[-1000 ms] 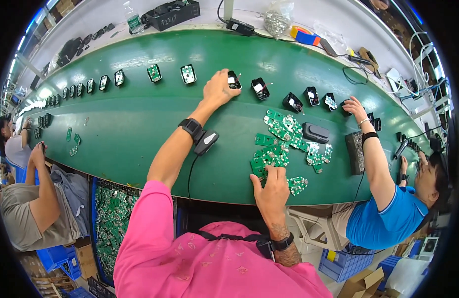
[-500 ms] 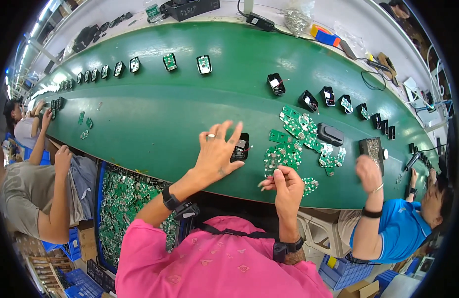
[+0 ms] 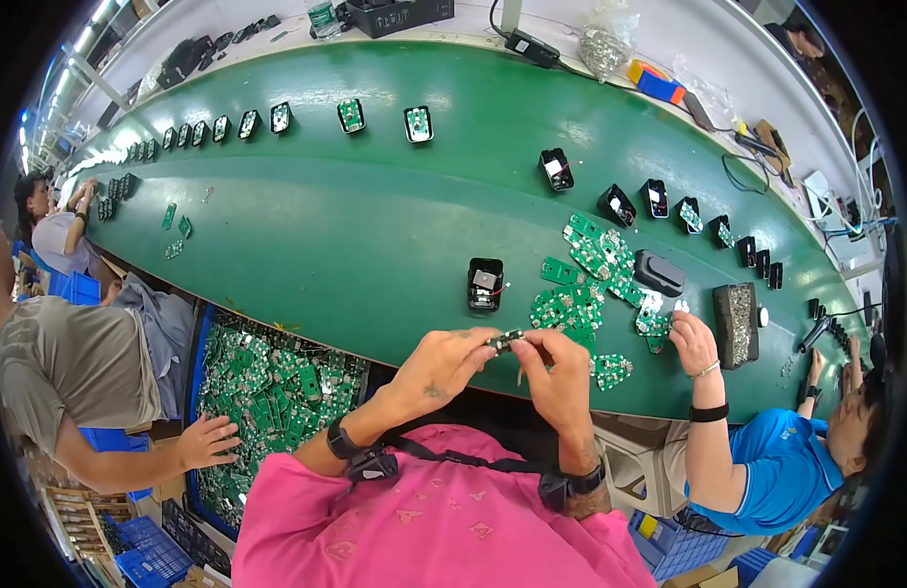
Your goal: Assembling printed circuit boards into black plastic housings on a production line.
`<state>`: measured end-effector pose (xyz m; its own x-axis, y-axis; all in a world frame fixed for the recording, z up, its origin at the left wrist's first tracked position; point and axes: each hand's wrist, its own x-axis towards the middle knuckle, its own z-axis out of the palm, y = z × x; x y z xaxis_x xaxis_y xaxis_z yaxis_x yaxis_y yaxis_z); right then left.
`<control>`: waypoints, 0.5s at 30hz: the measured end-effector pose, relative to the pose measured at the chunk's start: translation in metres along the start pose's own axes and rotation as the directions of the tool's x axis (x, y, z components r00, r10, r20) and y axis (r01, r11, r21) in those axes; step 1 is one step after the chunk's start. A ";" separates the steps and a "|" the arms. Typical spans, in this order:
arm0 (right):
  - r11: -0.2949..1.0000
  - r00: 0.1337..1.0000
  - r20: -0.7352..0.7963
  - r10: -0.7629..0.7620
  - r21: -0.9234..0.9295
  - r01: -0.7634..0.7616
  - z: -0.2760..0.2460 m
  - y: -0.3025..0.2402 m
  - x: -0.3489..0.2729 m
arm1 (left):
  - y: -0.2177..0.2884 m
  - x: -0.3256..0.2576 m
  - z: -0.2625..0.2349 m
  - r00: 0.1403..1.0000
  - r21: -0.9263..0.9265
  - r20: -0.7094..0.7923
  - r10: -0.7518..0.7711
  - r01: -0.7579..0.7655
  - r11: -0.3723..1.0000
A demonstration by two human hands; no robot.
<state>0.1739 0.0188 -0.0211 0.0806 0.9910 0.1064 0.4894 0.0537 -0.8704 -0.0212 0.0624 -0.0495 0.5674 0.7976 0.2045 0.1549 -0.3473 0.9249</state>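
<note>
Close to the bench's near edge, a small circuit board (image 3: 505, 340) is pinched between the fingertips of both my hands, turned nearly edge-on. My left hand (image 3: 442, 369) grips its left end, and my right hand (image 3: 559, 374) has the other end. Just beyond them an open black plastic case (image 3: 485, 285) lies on the bench, with a pale square part and a red wire showing inside. A loose pile of green circuit boards (image 3: 568, 309) spreads right of the case.
Cases with boards form a row (image 3: 351, 116) along the far side of the green bench (image 3: 375, 235). A blue bin of boards (image 3: 277, 392) stands below on the left. A co-worker's hand (image 3: 694, 343) touches boards on the right; another's hand (image 3: 208, 443) is over the bin.
My left hand has left the black case and come nearer to meet my right hand at the board. The right hand has drawn back slightly. A co-worker's hand has appeared over the bin.
</note>
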 end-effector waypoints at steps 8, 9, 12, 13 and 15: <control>0.724 0.874 0.086 0.479 0.525 -0.448 0.006 0.027 0.051 | -0.019 0.037 -0.013 0.956 0.228 -0.262 -0.130 0.192 0.955; 0.725 0.876 0.085 0.475 0.526 -0.445 0.008 0.029 0.052 | -0.027 0.041 -0.011 0.956 0.230 -0.264 -0.126 0.189 0.955; 0.761 0.863 0.105 0.495 0.427 -0.489 0.017 0.028 0.055 | -0.055 0.046 -0.005 0.983 0.405 -0.181 -0.016 0.089 0.910; 0.763 0.864 0.104 0.492 0.426 -0.486 0.019 0.025 0.055 | -0.064 0.046 -0.004 0.974 0.410 -0.215 0.070 0.025 0.912; 0.786 0.875 0.100 0.474 0.400 -0.472 0.022 0.024 0.051 | -0.057 0.050 -0.004 0.958 0.412 -0.238 0.158 -0.048 0.910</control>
<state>0.1706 0.0732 -0.0470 0.2155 0.9045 -0.3681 -0.0009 -0.3768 -0.9263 -0.0048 0.1242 -0.0905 0.3756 0.8270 0.4184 0.4467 -0.5571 0.7001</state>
